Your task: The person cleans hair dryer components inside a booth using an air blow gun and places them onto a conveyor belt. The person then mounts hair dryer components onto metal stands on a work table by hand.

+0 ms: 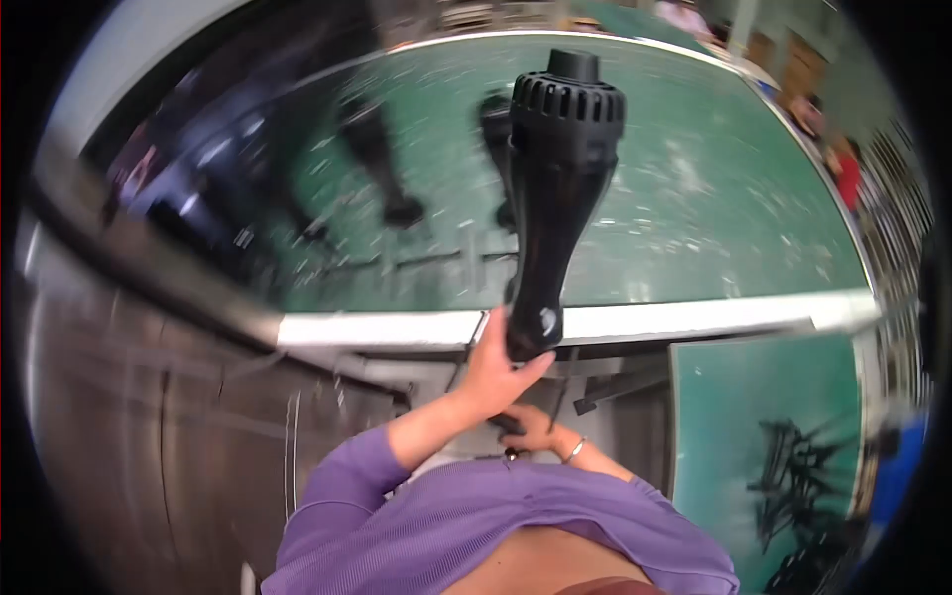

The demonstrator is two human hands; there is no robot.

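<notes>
My left hand (493,372) is wrapped round the narrow lower end of a black tapered appliance (560,188), which looks like a hair styler handle. It stands nearly upright, its wide slotted cap at the top. Lower down, close to my body, my right hand (535,428) has its fingers curled by a short dark piece (508,424), perhaps the end of a cord; blur hides the detail. Behind the held appliance, two similar black appliances, one at the left (377,159) and one partly hidden (496,124), are on the green work surface.
The green work surface (714,208) has a white front edge (694,319). To the right, a lower green board (724,416) carries a heap of black cords or parts (793,476). Brown boards (149,426) lie at left. Other people (846,174) are in the far right background.
</notes>
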